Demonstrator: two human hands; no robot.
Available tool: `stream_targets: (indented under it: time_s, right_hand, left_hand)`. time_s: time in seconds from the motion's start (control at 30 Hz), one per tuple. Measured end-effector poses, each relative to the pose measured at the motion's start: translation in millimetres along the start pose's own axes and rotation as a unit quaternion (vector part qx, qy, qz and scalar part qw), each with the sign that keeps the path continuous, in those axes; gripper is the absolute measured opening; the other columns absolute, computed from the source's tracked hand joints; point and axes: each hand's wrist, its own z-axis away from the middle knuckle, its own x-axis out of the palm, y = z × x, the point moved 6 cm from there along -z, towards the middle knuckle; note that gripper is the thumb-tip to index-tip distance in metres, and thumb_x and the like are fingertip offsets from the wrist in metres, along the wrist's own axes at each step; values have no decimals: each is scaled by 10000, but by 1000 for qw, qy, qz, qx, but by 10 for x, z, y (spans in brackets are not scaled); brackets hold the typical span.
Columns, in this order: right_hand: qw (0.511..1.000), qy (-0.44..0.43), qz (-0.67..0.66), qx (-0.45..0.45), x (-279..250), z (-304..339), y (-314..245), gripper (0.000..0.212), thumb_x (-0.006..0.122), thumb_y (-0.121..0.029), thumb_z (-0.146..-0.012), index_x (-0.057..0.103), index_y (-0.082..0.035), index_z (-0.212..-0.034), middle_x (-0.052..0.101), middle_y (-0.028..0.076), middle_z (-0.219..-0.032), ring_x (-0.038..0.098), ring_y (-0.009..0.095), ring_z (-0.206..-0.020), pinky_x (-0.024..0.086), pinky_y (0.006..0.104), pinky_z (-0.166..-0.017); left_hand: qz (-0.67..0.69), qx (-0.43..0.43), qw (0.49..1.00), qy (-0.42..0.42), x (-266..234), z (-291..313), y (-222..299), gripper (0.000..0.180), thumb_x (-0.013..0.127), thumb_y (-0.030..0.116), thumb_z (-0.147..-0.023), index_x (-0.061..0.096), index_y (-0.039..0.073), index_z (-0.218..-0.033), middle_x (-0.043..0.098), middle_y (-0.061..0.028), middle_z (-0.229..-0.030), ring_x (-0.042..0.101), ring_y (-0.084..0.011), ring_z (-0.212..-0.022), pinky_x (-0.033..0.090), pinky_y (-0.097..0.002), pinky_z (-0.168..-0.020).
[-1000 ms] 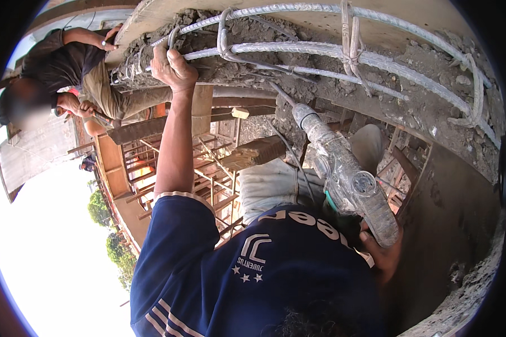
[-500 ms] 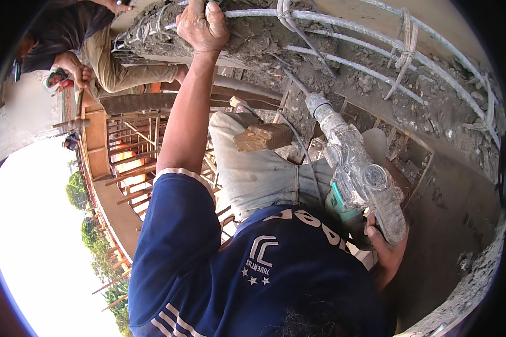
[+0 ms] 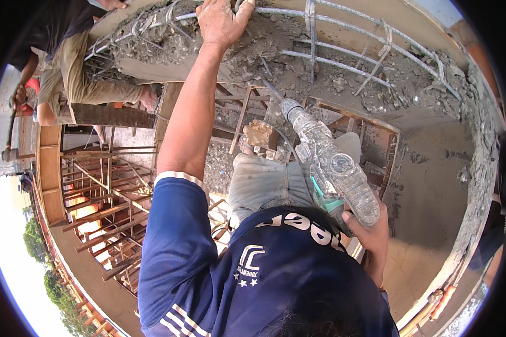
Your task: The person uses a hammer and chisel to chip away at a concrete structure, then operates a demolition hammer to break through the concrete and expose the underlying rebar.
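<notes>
My left hand (image 3: pixel 222 22) reaches up to the top of the view and is closed around a ribbed steel rebar (image 3: pixel 287 11) along the broken concrete edge; its fingertips are partly cut off. Low on the right, my right hand (image 3: pixel 373 233) grips the rear handle of a rotary hammer (image 3: pixel 334 157). Grey cement cakes the tool's body, and a teal patch of housing shows beneath. The tool slants up and to the left. Its chisel bit (image 3: pixel 272 90) points at the rough concrete (image 3: pixel 343 84) below the bars; whether the tip touches cannot be made out.
A co-worker in khaki trousers (image 3: pixel 76 73) at the left holds a hammer (image 3: pixel 8 132). Timber scaffolding (image 3: pixel 112 202) stands below on the left. A wood block (image 3: pixel 260 135) is near my knees. Smooth concrete wall (image 3: pixel 427 185) lies to the right, with another person partly visible beyond its edge.
The view has shifted, so the tool and bars appear further left. My left hand has changed its hold on the rebar. The co-worker's hammer has swung away to the left.
</notes>
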Motion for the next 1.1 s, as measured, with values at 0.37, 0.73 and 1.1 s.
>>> stream_targets:
  time_s: [0.37,0.73,1.1]
  right_hand:
    - [989,74,122,-49,518,360,-187,458,781,-107,-716,628,32,-1125,705,179,-908,708,308,-846,534,389,-785]
    - [960,170,221,7,428,989,-88,330,749,-78,-640,646,14,-940,687,107,-821,671,229,-744,523,357,-733]
    - [954,176,231,-76,472,1172,-628,307,679,-67,-657,670,19,-951,697,143,-807,681,297,-687,524,342,-694]
  left_hand:
    - [394,167,819,-382,-648,1734,1989,817,819,601,-707,576,105,-1310,524,-179,-1371,531,-390,-1270,403,-514,-1104]
    - [389,235,870,-190,-854,1989,2469,728,851,404,-468,664,99,-1102,658,-60,-1074,631,-264,-1068,433,-480,-1073]
    - [518,194,822,-137,-863,1700,2552,791,887,502,-379,694,111,-1039,686,-47,-1030,654,-264,-1002,467,-443,-996]
